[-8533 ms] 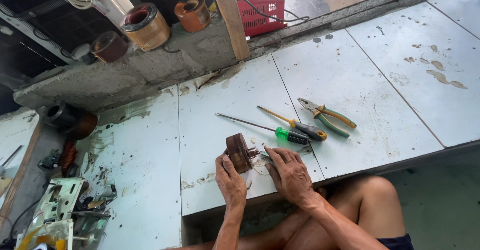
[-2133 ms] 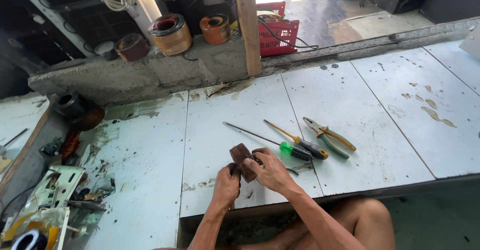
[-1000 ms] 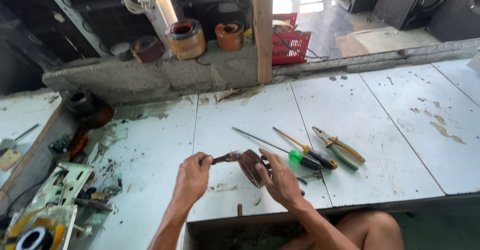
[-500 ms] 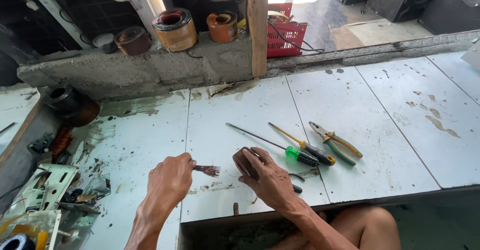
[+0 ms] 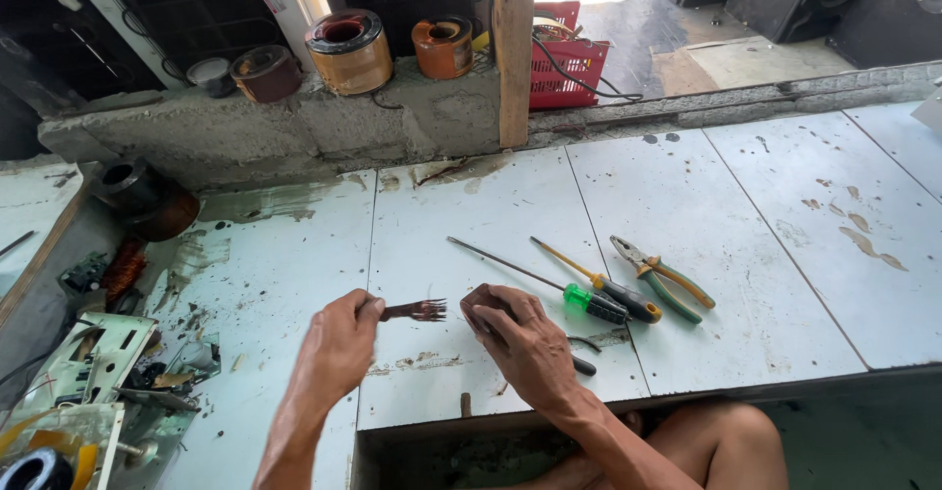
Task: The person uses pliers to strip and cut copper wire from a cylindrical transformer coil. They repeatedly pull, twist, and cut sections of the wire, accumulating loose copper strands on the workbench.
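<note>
**Copper bundle in L hand, brown block under R hand**

A small bundle of reddish copper wire strands [image 5: 415,309] was pinched by the left hand [image 5: 337,348], fingers closed round one end, frayed end pointed toward the right hand [image 5: 530,345]. The bundle was held just above the white tiled bench [image 5: 765,255], apart from the R hand. A dark brown blocky part [image 5: 483,301] was gripped by the R hand, fingers curled over the top; most of it was hidden, so its shape could not be told. The block was at the bench's front edge, near the middle.

Just right of the R hand, a green-handled screwdriver w/ long thin shaft [image 5: 549,284] and a yellow-and-black-handled screwdriver [image 5: 599,282] were laid side by side, w/ green-and-yellow-handled pliers [image 5: 663,276] beside them. A bare knee [image 5: 731,441] was seen below the bench edge.

Further out, along the rough concrete ledge [image 5: 275,127], a large copper-wound coil w/ tan wrap [image 5: 349,51], a smaller orange coil [image 5: 443,46] and a dark brown coil [image 5: 265,72] were stood. A wooden post [image 5: 513,49] rose from the ledge, w/ a red plastic crate [image 5: 569,58] behind it. At far left, a cream-coloured circuit assembly [image 5: 88,362] and debris were scattered.
</note>
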